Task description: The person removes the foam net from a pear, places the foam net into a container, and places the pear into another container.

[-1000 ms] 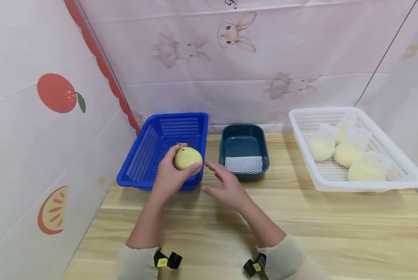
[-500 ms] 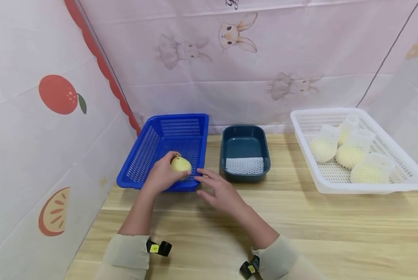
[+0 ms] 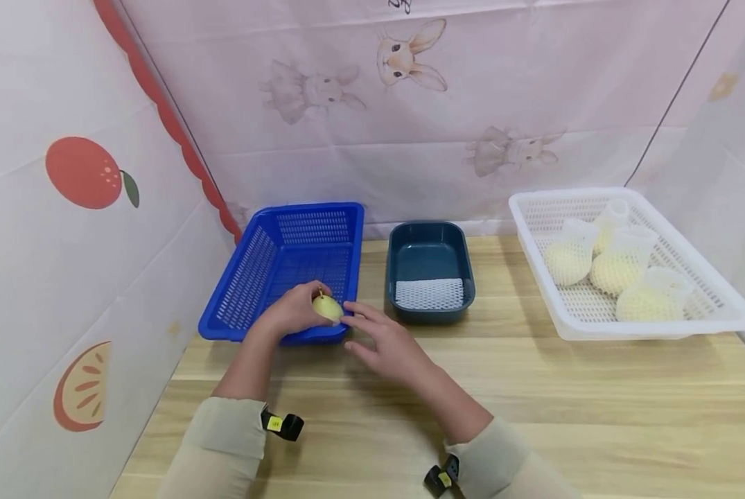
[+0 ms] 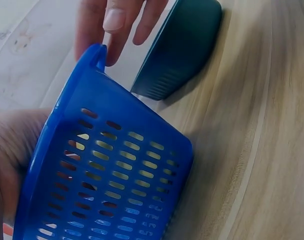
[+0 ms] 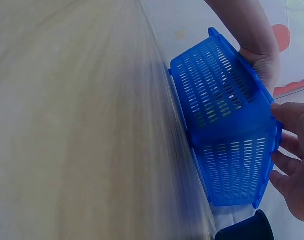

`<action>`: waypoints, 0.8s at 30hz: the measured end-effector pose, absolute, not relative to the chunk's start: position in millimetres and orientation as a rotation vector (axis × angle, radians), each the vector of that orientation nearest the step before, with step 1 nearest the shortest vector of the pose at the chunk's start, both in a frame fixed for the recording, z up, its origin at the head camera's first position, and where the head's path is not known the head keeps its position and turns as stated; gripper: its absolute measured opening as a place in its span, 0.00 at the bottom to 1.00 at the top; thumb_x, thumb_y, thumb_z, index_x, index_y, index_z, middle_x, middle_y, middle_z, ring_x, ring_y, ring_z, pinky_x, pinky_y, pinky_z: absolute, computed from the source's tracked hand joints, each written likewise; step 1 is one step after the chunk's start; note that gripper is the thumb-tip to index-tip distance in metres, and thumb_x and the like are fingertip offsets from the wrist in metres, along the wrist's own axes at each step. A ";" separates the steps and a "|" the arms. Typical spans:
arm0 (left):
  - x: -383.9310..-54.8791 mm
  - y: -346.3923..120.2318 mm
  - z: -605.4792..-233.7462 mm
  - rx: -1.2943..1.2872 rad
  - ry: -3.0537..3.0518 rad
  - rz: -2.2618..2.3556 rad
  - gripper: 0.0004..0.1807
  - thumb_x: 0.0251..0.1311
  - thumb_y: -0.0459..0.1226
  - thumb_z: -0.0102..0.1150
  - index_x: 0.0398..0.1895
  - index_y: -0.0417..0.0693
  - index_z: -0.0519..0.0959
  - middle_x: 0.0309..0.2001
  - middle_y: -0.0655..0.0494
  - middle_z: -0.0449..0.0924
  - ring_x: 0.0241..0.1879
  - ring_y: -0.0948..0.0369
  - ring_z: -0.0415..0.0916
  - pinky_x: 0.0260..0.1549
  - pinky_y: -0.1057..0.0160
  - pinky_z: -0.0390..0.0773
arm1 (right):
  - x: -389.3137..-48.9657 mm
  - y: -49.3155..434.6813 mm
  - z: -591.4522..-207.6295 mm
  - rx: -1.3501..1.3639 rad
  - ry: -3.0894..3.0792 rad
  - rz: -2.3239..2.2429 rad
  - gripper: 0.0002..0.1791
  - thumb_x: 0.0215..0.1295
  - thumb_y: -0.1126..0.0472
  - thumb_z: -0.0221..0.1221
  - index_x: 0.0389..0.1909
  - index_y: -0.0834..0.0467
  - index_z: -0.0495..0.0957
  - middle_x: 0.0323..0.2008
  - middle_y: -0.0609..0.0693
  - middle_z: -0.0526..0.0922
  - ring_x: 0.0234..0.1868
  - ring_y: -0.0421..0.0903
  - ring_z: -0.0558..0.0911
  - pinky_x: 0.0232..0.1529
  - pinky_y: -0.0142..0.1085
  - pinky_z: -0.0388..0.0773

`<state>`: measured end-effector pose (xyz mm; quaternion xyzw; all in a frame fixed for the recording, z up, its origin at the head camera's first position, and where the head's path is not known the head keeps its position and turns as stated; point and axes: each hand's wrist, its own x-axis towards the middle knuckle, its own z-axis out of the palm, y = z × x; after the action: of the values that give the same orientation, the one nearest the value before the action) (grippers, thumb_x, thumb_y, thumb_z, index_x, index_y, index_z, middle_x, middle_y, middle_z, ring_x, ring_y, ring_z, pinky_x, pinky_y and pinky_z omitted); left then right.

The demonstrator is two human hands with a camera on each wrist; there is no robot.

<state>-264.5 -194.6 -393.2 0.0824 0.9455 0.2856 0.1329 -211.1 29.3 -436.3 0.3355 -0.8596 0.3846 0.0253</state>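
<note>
Blue basket: stands on the desk [image 3: 534, 402] at the left, its slotted basin [image 3: 303, 260] facing up and its long side running away from the person.
Left hand: reaches over the near side into the blue basket, fingers and thumb curved round the pear [image 3: 327, 309], grasping it; the hand [image 3: 293, 308] is partly open, by the fruit's width.
Pear's place: inside the blue basket, at the near right corner; whether it touches the bottom, I cannot tell.
Pear's direction: stem end up and towards the far side, slightly left; the long axis runs from there down towards the near right.
Right hand: grasps nothing; loosely open [image 3: 387, 346], fingers spread and slightly bent, tips at the basket's near right rim.
Teal tray: just right of the blue basket [image 3: 427, 262], a white net sleeve [image 3: 430, 294] lying crosswise in its near half.
White basket: far right [image 3: 653, 330], holding four net-wrapped pears [image 3: 615, 272].
</note>
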 end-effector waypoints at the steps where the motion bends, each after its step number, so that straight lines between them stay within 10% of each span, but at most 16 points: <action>1: -264.8 -194.6 -392.8 0.226 2.734 0.833 0.30 0.50 0.42 0.75 0.55 0.44 0.74 0.51 0.44 0.79 0.43 0.53 0.76 0.41 0.58 0.79 | -211.2 29.2 -435.8 1.035 -2.662 1.188 0.24 0.71 0.49 0.58 0.66 0.47 0.74 0.73 0.40 0.63 0.73 0.43 0.64 0.68 0.44 0.68; 24: -263.2 -195.1 -394.6 0.221 2.733 0.807 0.31 0.56 0.54 0.68 0.57 0.47 0.76 0.51 0.49 0.80 0.48 0.53 0.77 0.51 0.49 0.78 | -210.3 30.6 -434.4 1.060 -2.687 1.193 0.27 0.70 0.49 0.58 0.69 0.44 0.70 0.75 0.41 0.61 0.75 0.43 0.61 0.68 0.46 0.67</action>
<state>-263.2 -195.1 -394.6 0.0765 0.9466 0.2795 0.1412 -210.3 30.6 -434.4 0.3393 -0.8597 0.3817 0.0082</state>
